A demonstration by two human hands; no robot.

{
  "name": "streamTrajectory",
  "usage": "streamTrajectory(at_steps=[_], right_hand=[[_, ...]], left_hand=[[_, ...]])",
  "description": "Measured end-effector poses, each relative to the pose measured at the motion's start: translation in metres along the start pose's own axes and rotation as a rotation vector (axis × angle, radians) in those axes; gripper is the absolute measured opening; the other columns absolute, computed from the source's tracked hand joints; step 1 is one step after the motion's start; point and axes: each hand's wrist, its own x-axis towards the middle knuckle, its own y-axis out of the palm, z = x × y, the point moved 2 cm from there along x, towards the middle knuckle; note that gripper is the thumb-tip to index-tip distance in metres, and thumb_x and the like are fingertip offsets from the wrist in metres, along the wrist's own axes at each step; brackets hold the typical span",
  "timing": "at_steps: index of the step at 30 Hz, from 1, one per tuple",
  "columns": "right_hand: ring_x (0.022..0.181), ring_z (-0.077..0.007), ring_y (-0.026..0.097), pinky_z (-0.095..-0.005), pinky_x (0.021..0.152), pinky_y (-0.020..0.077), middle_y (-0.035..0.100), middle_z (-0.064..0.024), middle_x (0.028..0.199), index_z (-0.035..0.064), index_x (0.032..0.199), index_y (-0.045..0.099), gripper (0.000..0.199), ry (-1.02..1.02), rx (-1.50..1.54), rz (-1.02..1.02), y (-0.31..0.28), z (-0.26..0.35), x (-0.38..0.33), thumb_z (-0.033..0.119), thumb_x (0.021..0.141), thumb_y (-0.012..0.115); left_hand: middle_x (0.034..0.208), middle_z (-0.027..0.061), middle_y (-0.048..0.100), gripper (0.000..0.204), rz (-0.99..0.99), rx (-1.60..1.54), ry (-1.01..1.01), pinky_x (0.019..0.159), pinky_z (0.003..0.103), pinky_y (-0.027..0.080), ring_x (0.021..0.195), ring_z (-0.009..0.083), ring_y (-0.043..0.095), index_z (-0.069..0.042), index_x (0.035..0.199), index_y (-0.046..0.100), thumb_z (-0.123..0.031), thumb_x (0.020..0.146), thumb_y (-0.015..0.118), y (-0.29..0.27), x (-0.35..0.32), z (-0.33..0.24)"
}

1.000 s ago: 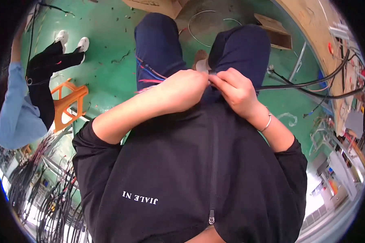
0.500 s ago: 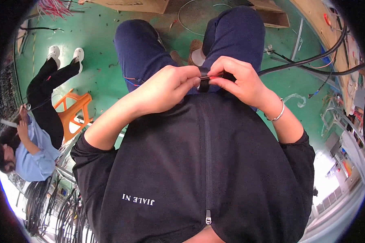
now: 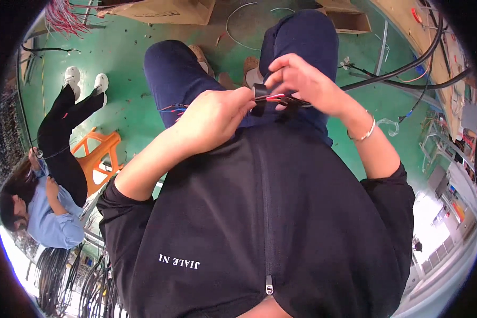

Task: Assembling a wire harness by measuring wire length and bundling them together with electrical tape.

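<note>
My left hand (image 3: 214, 114) is closed, thumb and fingers pinching a bundle of thin wires (image 3: 274, 98) in red, white and black above my lap. Loose wire ends (image 3: 172, 108), some blue and red, stick out on the far side of that hand. A short black cylindrical piece (image 3: 259, 91) sits by its fingertips; I cannot make out exactly what it is. Just to the right, my right hand (image 3: 307, 87) is raised with its fingers apart. The bundle runs beneath it, and its thumb is partly hidden. A thick black cable (image 3: 373, 86) comes in from the right toward that hand.
A person (image 3: 55, 204) in a light blue top sits at the left beside an orange plastic stool (image 3: 102, 156). Cardboard boxes (image 3: 161, 11) lie on the green floor ahead. A wooden bench (image 3: 395, 21) with cables stands at the right; bundled black cables (image 3: 53, 270) hang at lower left.
My right hand has let go of the wires; its fingers have spread and lifted away. My left hand keeps its pinch, having shifted slightly. The black piece shows more plainly.
</note>
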Motion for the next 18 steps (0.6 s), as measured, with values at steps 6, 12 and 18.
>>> streamTrajectory(at_steps=[6,12,18], right_hand=[[0.092,-0.024,0.071,-0.0281,0.078,0.0547,0.066,-0.0136,0.113,-0.0015,0.133,0.053,0.051,0.65,0.049,0.215,0.005,0.006,0.035,0.04,0.103,0.05],[0.078,-0.01,0.064,-0.0221,0.069,0.0493,0.068,-0.0049,0.098,0.0011,0.113,0.063,0.037,0.372,-0.146,0.213,0.016,0.021,0.047,0.028,0.09,0.074],[0.076,-0.0085,0.061,-0.0243,0.064,0.0488,0.067,-0.0027,0.086,-0.0025,0.109,0.064,0.037,0.325,-0.329,0.136,0.022,0.04,0.056,0.019,0.083,0.079]], left_hand=[[0.073,0.0159,0.058,0.013,-0.153,0.193,0.271,0.059,0.045,0.048,0.07,0.0368,0.062,0.0,0.098,0.055,-0.006,0.089,0.062,0.004,-0.005,-0.006],[0.07,0.0145,0.06,0.011,-0.236,0.216,0.233,0.059,0.046,0.05,0.067,0.0351,0.063,-0.002,0.089,0.054,-0.009,0.085,0.061,0.006,-0.01,-0.005],[0.07,0.0169,0.062,0.009,-0.264,0.12,0.151,0.059,0.047,0.049,0.067,0.0373,0.064,-0.002,0.088,0.06,-0.011,0.087,0.063,0.0,-0.001,0.004]])
